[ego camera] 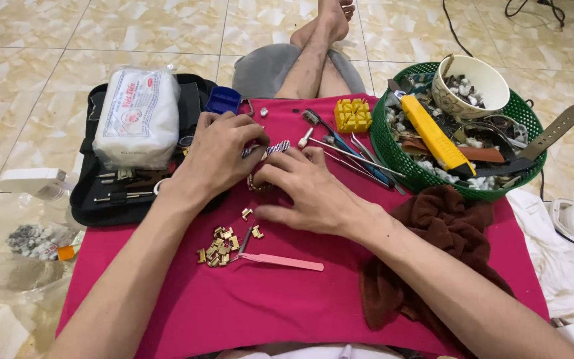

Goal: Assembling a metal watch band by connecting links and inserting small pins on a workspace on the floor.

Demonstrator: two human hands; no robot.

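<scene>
Both hands meet over the magenta cloth [187,312]. The left hand [217,156] pinches one end of a silvery link band [268,149], fingers closed on it; the right hand [307,189] lies curled against the other end, though whether its grip is on the metal I cannot tell. The band sits mid-cloth, between the two hands. Just below, a heap of small brass-coloured links [218,248] and slim pink tweezers [280,261]. To the right, a green mesh basket [383,143] holds a yellow tool [435,135] and a ceramic cup [473,83]. A yellow ridged block [353,114] sits above.
</scene>
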